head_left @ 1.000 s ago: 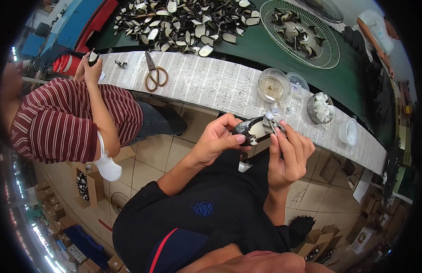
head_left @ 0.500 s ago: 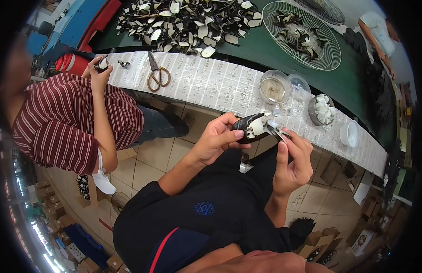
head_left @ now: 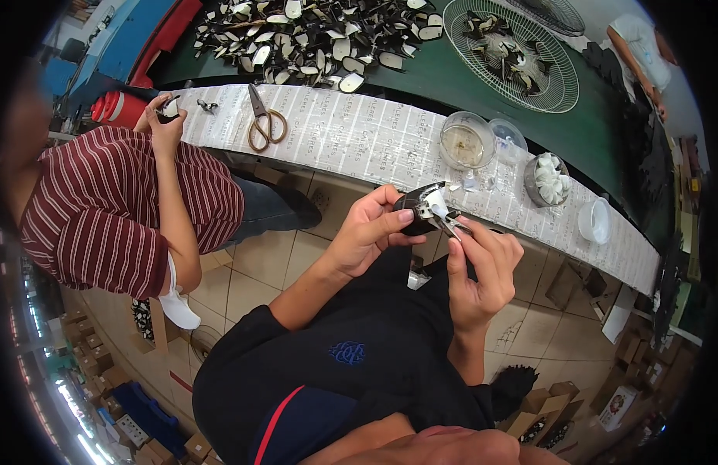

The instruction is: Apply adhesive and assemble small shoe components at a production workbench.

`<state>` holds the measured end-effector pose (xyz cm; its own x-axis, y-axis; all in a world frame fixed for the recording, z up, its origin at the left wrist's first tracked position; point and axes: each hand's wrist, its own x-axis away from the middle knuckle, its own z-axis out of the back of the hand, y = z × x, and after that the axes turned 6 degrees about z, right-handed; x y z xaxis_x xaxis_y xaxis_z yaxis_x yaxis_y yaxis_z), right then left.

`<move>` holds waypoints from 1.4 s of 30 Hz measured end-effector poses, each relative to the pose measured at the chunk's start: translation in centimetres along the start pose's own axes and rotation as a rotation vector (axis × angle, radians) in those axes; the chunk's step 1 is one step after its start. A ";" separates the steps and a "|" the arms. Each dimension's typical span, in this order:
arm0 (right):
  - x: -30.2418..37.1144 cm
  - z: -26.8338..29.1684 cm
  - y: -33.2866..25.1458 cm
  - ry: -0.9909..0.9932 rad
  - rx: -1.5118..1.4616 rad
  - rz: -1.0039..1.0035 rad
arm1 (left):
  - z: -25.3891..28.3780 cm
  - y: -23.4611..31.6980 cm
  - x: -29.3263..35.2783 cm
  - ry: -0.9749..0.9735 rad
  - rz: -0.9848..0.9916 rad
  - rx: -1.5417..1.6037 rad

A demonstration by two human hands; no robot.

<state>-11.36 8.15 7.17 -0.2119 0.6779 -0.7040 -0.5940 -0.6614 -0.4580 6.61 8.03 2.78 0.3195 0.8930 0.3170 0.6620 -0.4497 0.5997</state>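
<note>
My left hand [head_left: 374, 229] is closed round a black shoe upper [head_left: 410, 203], thumb on the near side, its pale lining turned up. Between the thumb and fingers of my right hand [head_left: 484, 267] is a slim metal tool like tweezers [head_left: 452, 225]. Its tip meets the lining beside a small white piece [head_left: 436, 203]; whether the tool grips that piece I cannot tell. Both hands are held just in front of the table's near edge.
On the patterned table [head_left: 359, 139] stand a clear bowl [head_left: 466, 144], a bowl of white pieces [head_left: 548, 180], a clear cup [head_left: 594, 222] and scissors [head_left: 264, 124]. Behind lie heaped shoe pieces [head_left: 320, 46] and a wire fan guard [head_left: 514, 62]. A co-worker [head_left: 134, 201] works at left.
My right hand has moved left with the metal tool, bringing its tip onto the lining. The shoe upper has tilted and shifted slightly up in my left hand.
</note>
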 end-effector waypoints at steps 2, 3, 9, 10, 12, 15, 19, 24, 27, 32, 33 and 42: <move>0.1 0.1 0.1 -0.003 0.013 -0.001 | 0.0 0.0 0.0 0.010 0.001 -0.005; 0.1 0.1 0.1 0.001 0.043 0.002 | 0.0 0.0 0.0 0.010 0.001 -0.004; 0.0 0.2 0.1 0.027 0.078 0.004 | 0.0 0.1 0.0 0.019 0.005 -0.002; 0.0 0.2 0.0 0.025 0.064 0.007 | 0.0 0.1 0.0 0.014 0.004 -0.004; 0.0 0.0 0.0 0.015 0.061 0.015 | 0.0 0.1 -0.1 0.009 0.004 -0.004; 0.0 0.0 0.0 0.010 0.084 0.017 | -0.1 0.1 -0.1 0.011 -0.002 -0.007; 0.0 0.4 0.4 0.034 0.141 -0.013 | 0.0 0.0 -0.2 0.023 -0.001 -0.011; -0.1 0.5 0.3 0.025 0.081 -0.006 | 0.1 0.0 -0.2 0.021 0.000 -0.007; 0.0 0.3 0.5 0.009 0.104 -0.003 | 0.0 0.0 -0.3 0.021 0.002 -0.003; -0.3 0.7 0.5 0.025 0.184 -0.051 | -0.1 0.1 -0.3 0.021 0.007 -0.008; -0.2 0.8 0.6 0.033 0.168 -0.053 | -0.1 0.1 -0.3 0.021 0.007 -0.009; -0.3 1.0 0.9 0.052 0.203 -0.107 | -0.1 0.0 -0.3 0.037 0.016 -0.012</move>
<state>-12.58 7.69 7.46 -0.1020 0.7199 -0.6865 -0.7562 -0.5045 -0.4167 6.42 7.81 2.80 0.3045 0.8844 0.3536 0.6489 -0.4644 0.6027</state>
